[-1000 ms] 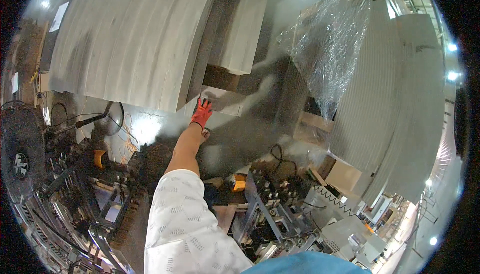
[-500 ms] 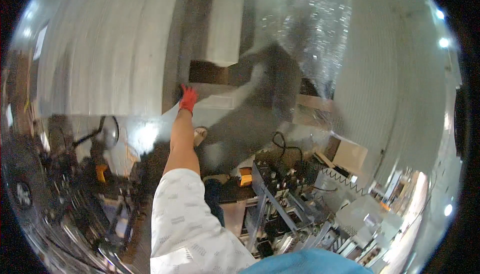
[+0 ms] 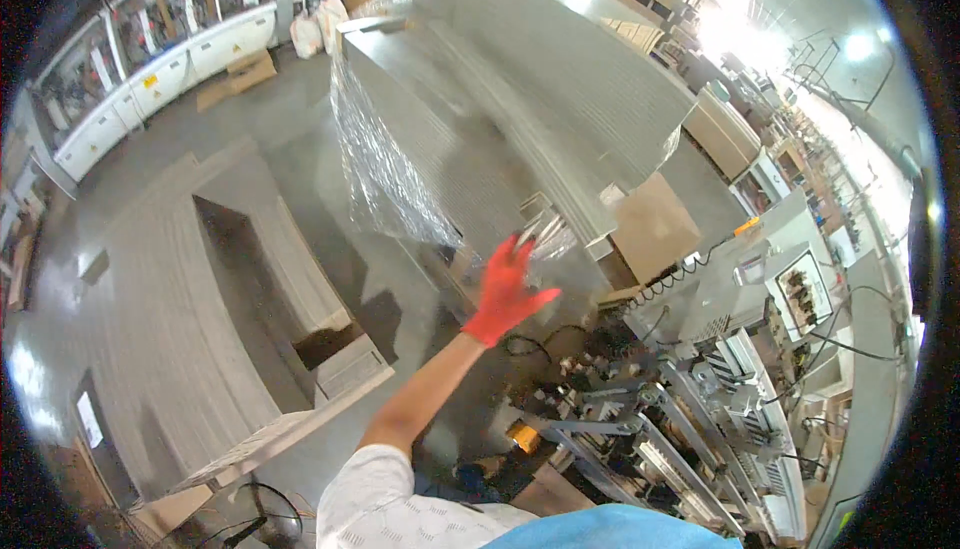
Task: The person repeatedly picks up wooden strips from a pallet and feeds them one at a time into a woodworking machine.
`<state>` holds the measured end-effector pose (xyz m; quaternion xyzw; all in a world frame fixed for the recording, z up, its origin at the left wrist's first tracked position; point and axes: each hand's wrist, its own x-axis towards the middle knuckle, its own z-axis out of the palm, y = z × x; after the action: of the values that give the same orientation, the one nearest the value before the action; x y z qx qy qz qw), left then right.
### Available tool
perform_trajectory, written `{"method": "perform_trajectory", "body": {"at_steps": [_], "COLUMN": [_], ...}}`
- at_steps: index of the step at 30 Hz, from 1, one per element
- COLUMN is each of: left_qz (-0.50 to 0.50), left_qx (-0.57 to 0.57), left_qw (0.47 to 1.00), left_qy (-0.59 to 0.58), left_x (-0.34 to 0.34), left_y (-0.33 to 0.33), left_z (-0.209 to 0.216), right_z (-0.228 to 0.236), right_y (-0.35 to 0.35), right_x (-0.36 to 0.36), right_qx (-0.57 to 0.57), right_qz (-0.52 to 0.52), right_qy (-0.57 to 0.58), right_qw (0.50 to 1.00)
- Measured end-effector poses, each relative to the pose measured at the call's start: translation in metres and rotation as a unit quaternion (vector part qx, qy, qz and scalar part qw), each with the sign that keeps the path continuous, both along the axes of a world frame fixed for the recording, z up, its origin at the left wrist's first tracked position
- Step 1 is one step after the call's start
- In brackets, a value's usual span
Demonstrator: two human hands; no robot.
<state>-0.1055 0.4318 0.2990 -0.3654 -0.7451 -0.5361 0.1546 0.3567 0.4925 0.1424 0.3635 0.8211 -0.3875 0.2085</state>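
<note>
The left hand [image 3: 508, 294] is swung from the low stack [image 3: 140, 299], now left of the spread fingers [image 3: 507, 257], toward the wrapped stack [image 3: 440, 139] just beyond them, so handling seems paused, nothing being seen gripped and contact unclear.

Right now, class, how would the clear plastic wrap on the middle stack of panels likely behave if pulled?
The clear plastic wrap is probably floppy, since it hangs creased down the side of the stack of panels. It looks thin and see-through, so likely light for its size. Its glossy glints suggest it may feel slippery.
</note>
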Motion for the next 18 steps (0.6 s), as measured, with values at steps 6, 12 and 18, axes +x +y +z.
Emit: {"method": "perform_trajectory", "body": {"at_steps": [6, 12, 18], "left_qz": [0.052, 0.059, -0.034], "left_qx": [-0.149, -0.197, -0.356], "left_qw": [0.972, 0.933, 0.853], "left_qy": [0.173, 0.294, 0.38], "left_x": [-0.03, -0.039, 0.084], "left_y": [0.115, 0.128, 0.132], "left_z": [0.078, 0.046, 0.073], "right_z": [-0.033, -0.068, 0.082], "right_y": [0.014, 0.021, 0.05], "right_x": [0.051, 0.057, -0.023], "right_qx": [0.002, -0.215, -0.231], "right_qz": [-0.043, -0.276, -0.078], "right_qy": [0.12, 0.224, 0.384], "right_qw": [0.992, 0.91, 0.89]}}
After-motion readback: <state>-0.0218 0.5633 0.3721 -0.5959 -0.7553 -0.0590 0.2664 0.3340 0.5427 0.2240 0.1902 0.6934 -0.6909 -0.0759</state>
